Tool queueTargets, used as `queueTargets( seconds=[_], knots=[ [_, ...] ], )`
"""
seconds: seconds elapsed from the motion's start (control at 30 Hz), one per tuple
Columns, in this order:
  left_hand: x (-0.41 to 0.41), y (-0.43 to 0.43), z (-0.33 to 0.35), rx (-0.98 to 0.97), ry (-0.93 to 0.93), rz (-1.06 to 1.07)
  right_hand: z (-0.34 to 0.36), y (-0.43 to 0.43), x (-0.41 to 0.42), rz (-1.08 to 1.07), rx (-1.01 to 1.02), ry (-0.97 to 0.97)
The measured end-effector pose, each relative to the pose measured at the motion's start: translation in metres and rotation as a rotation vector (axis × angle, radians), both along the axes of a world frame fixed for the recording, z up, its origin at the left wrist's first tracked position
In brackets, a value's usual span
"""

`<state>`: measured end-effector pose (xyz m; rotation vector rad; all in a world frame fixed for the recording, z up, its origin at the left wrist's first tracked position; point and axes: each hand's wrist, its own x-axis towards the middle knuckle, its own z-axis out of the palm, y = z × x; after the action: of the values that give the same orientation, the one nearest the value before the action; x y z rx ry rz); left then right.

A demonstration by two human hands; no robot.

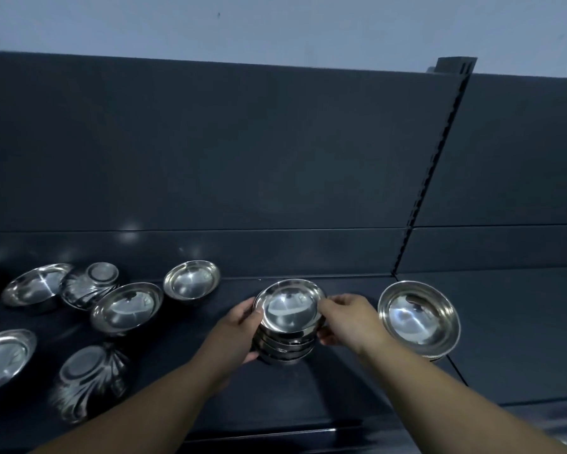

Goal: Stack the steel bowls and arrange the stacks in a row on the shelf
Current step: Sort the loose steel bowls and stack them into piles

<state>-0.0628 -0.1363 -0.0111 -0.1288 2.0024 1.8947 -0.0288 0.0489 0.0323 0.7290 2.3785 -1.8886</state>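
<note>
Head view: your left hand (239, 326) and right hand (351, 319) curl their fingers (329, 302) round a stack of bowls (287, 345) on the shelf (521, 339). One bigger bowl (419, 317) sits at its 3 o'clock. Many loose bowls (126, 308) at 9 o'clock wait to be stacked.

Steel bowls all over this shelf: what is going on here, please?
A person grips a stack of bowls from both sides, with the left hand and the right hand, near the middle of the dark shelf. To its right another bowl stands apart; whether more lie under it, I cannot tell. On the left, loose bowls lie scattered, most upright, two upside down. The stacking is not finished yet.
</note>
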Motion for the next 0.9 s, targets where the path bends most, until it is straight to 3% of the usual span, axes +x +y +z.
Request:
queueTargets(
  seconds=[0.3,0.47,0.7,0.9],
  knots=[
    [-0.003,0.018,0.002,-0.007,0.017,0.042,0.000,0.009,-0.002,-0.008,0.070,0.027],
    [-0.003,0.024,0.004,-0.032,0.023,0.060,0.011,0.015,0.001,0.098,0.605,0.126],
    [0.010,-0.014,-0.002,-0.517,0.263,0.088,0.019,-0.012,0.005,0.409,0.913,0.338],
    [0.038,-0.069,-0.001,-0.807,0.405,0.168,0.011,-0.051,0.006,0.655,0.997,0.442]
  ],
)
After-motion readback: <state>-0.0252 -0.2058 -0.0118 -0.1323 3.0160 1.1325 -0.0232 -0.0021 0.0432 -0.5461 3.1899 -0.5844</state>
